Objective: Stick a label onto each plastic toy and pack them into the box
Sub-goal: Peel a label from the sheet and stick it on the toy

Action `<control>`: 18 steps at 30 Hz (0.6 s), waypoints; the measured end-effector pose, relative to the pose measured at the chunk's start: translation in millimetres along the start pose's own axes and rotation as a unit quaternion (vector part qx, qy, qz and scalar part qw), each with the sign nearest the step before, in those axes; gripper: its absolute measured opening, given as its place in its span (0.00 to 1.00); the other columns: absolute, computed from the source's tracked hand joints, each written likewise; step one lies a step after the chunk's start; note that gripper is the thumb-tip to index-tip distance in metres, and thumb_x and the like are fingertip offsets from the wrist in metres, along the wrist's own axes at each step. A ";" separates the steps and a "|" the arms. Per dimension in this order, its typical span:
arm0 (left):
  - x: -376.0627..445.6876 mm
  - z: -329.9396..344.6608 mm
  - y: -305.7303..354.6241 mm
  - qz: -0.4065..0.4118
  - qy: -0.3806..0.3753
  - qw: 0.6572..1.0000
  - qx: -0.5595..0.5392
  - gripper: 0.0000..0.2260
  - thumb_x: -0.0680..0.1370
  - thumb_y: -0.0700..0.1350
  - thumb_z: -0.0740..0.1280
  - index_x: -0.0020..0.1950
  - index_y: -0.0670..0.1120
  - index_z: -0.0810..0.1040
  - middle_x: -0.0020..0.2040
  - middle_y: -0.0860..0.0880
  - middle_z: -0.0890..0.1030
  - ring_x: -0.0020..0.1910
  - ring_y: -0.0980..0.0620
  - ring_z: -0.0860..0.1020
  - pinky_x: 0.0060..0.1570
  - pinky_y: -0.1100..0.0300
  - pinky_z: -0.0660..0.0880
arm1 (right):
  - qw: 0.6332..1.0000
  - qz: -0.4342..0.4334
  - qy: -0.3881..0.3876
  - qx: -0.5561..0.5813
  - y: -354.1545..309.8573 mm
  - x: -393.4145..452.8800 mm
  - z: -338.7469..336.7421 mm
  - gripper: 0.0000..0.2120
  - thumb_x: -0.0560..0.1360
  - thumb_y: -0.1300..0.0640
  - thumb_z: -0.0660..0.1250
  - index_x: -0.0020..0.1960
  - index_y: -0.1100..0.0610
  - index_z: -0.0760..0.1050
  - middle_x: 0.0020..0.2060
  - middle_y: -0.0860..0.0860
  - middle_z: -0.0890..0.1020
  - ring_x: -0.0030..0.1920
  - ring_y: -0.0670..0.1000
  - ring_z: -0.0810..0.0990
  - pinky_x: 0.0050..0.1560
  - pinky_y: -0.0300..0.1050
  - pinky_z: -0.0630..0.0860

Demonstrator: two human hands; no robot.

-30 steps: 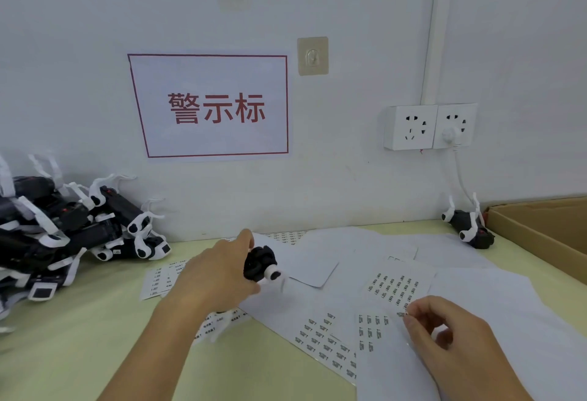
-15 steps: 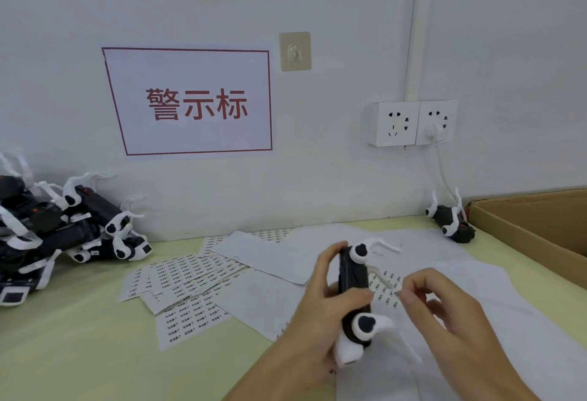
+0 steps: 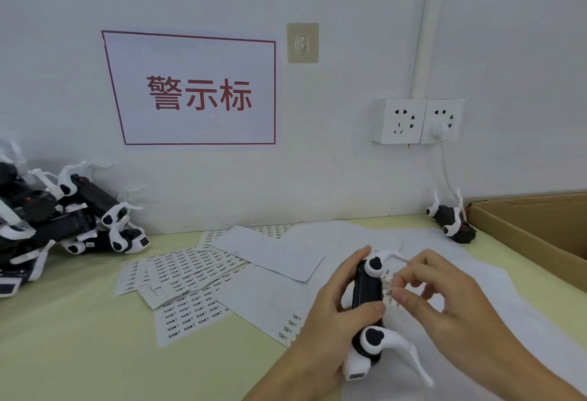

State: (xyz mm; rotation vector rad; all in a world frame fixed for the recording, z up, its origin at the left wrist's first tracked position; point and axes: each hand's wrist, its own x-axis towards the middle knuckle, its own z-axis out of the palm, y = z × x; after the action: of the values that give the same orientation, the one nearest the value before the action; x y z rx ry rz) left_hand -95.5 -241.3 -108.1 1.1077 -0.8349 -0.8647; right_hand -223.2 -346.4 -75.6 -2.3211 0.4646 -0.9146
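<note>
Between my two hands, just above the backing sheets (image 3: 266, 292), I hold the toy (image 3: 367, 289) I'm working on, its long black body running near-to-far, one white leg at the far end and one sweeping toward me. My left hand (image 3: 333, 318) wraps it from the left, thumb across the body. My right hand (image 3: 444, 299) is closest to the bare right flank, pinching a small label (image 3: 390, 295) that already sits just beside, perhaps touching, that side. So I judge the move is a short press leftward. Unlabelled toys (image 3: 63, 216) are heaped far left; the box (image 3: 533, 229) waits to the right, one toy (image 3: 452, 224) beside it
</note>
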 end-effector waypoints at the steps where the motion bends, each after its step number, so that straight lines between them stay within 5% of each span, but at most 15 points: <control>1: -0.1 0.2 1.3 0.002 0.000 1.000 0.001 0.28 0.70 0.39 0.69 0.65 0.64 0.77 0.64 0.54 0.79 0.47 0.46 0.79 0.51 0.50 0.75 | 1.000 0.000 -0.004 -0.010 -1.7 2.9 -1.3 0.14 0.73 0.62 0.73 0.36 0.45 0.78 0.42 0.44 0.76 0.47 0.46 0.74 0.43 0.34 0.69; 8: 1.8 -2.0 -0.7 -0.012 -0.012 1.000 -0.006 0.28 0.68 0.36 0.70 0.63 0.60 0.80 0.61 0.50 0.81 0.43 0.42 0.83 0.49 0.51 0.79 | 0.991 -0.030 -0.038 -0.122 -10.8 16.2 -7.5 0.14 0.75 0.58 0.71 0.36 0.43 0.74 0.45 0.38 0.71 0.52 0.41 0.70 0.49 0.31 0.64; 18: 6.5 -5.9 -2.1 -0.027 -0.028 0.999 -0.019 0.26 0.66 0.35 0.69 0.61 0.54 0.82 0.57 0.46 0.83 0.46 0.44 0.85 0.43 0.58 0.79 | 0.989 -0.008 -0.086 -0.120 -8.4 13.0 -1.4 0.12 0.76 0.58 0.70 0.37 0.44 0.74 0.48 0.35 0.68 0.55 0.37 0.68 0.49 0.25 0.62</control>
State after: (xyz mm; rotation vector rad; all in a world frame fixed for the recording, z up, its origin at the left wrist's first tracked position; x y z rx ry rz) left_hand -87.8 -245.3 -110.7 1.0817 -0.8340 -0.9568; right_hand -214.3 -347.2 -62.9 -2.5980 0.5067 -0.6882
